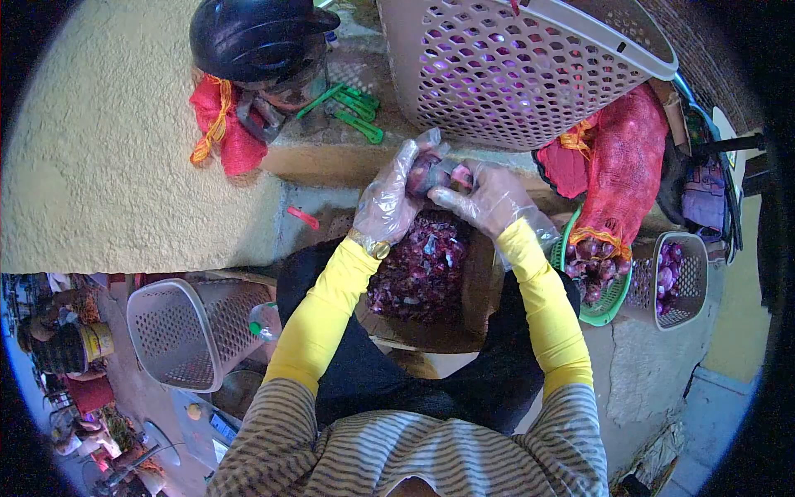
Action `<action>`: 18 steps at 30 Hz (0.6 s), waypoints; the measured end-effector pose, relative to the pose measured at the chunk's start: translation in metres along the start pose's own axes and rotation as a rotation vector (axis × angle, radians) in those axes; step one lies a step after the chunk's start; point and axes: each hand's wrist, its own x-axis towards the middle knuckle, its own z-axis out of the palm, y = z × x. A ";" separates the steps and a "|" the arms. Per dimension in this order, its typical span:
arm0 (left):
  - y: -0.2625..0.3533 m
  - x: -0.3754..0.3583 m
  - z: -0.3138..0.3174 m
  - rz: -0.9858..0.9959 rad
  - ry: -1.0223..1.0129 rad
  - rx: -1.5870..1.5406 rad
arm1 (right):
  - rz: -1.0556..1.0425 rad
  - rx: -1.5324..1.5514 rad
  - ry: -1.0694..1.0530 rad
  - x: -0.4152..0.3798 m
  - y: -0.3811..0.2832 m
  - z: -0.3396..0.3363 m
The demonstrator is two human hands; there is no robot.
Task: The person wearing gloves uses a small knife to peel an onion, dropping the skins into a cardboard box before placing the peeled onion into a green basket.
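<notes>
My left hand (391, 195), in a clear plastic glove, is closed round a purple-red onion (424, 174). Close beside it, my right hand (489, 199), gloved the same way, pinches a small object with a pinkish face (460, 176) and a dark handle or edge; it touches the onion's right side, and its kind is hard to make out. Below both hands, a cardboard box (476, 290) between my knees holds a heap of purple onion skins (422, 265).
A large perforated basket (513, 74) of onions stands ahead. To the right are a red net sack (625, 157), a green basket (609, 306) and a smaller basket (696, 302). A perforated basket (170, 331) and bottle (265, 320) are left; a black helmet (252, 41) sits upper left.
</notes>
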 end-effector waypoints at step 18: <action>-0.013 -0.003 -0.034 0.391 -0.239 0.624 | -0.361 -0.118 -0.094 -0.004 0.002 0.009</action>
